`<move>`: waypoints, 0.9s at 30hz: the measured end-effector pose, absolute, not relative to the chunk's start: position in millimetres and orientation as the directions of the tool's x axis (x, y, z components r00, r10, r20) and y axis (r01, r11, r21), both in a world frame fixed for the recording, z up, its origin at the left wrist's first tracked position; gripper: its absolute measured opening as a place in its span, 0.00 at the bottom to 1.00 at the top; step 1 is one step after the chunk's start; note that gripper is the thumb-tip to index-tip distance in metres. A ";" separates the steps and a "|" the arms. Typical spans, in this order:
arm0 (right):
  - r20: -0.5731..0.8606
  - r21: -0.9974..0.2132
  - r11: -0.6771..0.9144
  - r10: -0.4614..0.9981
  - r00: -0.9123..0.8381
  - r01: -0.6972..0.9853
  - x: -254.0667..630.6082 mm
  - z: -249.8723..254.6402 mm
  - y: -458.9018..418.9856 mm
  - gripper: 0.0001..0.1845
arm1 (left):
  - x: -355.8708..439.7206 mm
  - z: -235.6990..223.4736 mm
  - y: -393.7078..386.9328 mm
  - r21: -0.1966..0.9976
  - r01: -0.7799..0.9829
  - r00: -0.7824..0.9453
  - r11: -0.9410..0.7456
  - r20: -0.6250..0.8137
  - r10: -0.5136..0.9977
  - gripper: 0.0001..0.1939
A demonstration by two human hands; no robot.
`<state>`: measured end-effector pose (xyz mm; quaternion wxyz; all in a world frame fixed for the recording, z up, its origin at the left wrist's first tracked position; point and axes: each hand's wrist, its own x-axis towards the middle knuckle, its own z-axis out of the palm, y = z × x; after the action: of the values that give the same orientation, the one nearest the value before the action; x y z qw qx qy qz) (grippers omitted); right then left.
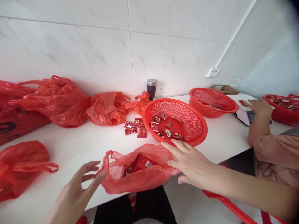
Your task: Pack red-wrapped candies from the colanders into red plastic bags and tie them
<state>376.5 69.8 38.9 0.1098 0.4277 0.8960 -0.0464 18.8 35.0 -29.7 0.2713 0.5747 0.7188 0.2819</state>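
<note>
The open bag (137,184) is lying between the two hands at the near edge of the bench (79,146), its long axis running left to right and its mouth gaping upward, with red packets (141,164) showing inside. From the left hand (74,191) it is lying just to the right; from the right hand (192,163) it is lying to the left. Neither hand is standing clearly nearer, though the right fingers are overlapping the bag's right end in view, close by the near rim of the basket (195,126).

The left hand is pointing up and right, thumb and fingers curving well apart beside the bag's left handle. The right hand is coming in palm down from the right, its fingers spreading loosely, almost straight. Neither is visibly gripping anything; whether either is touching the film, I cannot tell.
</note>
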 end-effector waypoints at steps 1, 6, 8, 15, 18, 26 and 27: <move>-0.229 0.013 0.630 0.758 -0.611 0.777 376.9 37.0 68.3 0.15 | 29.5 -25.8 37.5 0.674 0.713 -0.200 0.195 -0.071 0.977 0.28; -0.208 -0.284 0.655 0.671 -0.712 0.700 386.5 59.8 65.1 0.09 | 52.7 -5.9 47.1 0.687 0.700 -0.106 0.196 -0.171 0.980 0.23; -0.221 -0.503 0.580 0.631 -0.744 0.641 397.7 74.7 81.7 0.13 | 47.6 1.7 47.0 0.848 0.483 -0.112 0.217 -0.186 0.976 0.23; -0.338 -0.258 0.171 0.906 -0.255 0.951 431.7 24.3 191.4 0.26 | 73.2 32.8 36.8 0.957 0.183 -0.158 0.225 -0.198 0.967 0.23; -0.419 -0.269 0.155 0.870 -0.261 0.951 432.1 0.6 210.7 0.13 | 90.4 42.9 32.7 0.977 0.100 -0.183 0.189 -0.169 0.969 0.24; -0.112 -0.571 0.335 0.873 -0.475 0.749 396.5 68.5 179.9 0.11 | 62.2 17.8 25.4 0.909 0.388 -0.194 0.155 -0.084 0.977 0.20; -0.060 -0.629 0.404 0.826 -0.560 0.664 384.8 75.6 167.1 0.12 | 59.2 14.2 24.4 0.885 0.453 -0.185 0.109 -0.026 0.982 0.19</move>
<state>384.8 167.1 75.6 -0.1316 0.4501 0.8275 -0.3088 59.2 24.4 14.2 0.3386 0.5409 0.6632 0.3911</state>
